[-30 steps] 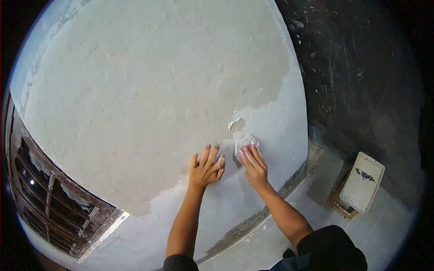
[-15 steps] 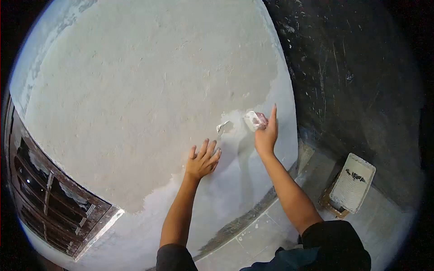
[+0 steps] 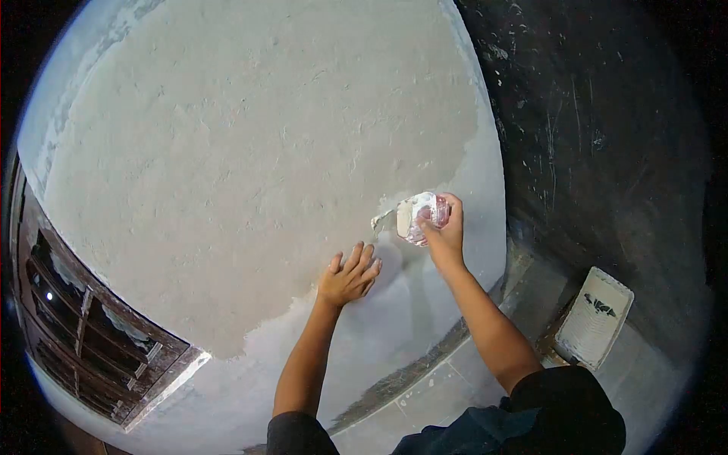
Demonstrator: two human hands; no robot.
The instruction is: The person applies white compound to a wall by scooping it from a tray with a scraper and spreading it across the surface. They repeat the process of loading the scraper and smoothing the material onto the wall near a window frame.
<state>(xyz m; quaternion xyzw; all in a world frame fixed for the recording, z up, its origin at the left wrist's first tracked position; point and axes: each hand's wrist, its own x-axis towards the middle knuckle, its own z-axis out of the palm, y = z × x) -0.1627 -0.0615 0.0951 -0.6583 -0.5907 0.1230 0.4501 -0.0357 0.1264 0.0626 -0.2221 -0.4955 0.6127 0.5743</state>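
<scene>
My right hand (image 3: 449,236) grips a pinkish putty spreader (image 3: 438,212), its face smeared with white paste. The spreader is at the wall (image 3: 227,167), along the border between a beige-grey coat and the whiter surface below. Just left of it, a small ridge of wet putty (image 3: 377,221) clings to the wall. My left hand (image 3: 349,277) lies lower and to the left, fingers spread and fingertips at the wall, holding nothing. Whether the spreader's edge touches the wall is hard to make out.
A paint tray (image 3: 597,322) smeared with pale material stands at the lower right by a dark wall (image 3: 591,136). A barred window with a brown frame (image 3: 163,371) is at the lower left. Grey floor tiles (image 3: 432,398) run along the wall's foot.
My right hand has turned, showing more of the spreader's smeared face, and its raised index finger now curls round the tool. The spreader sits slightly further left and lower. The view has shifted a little.
</scene>
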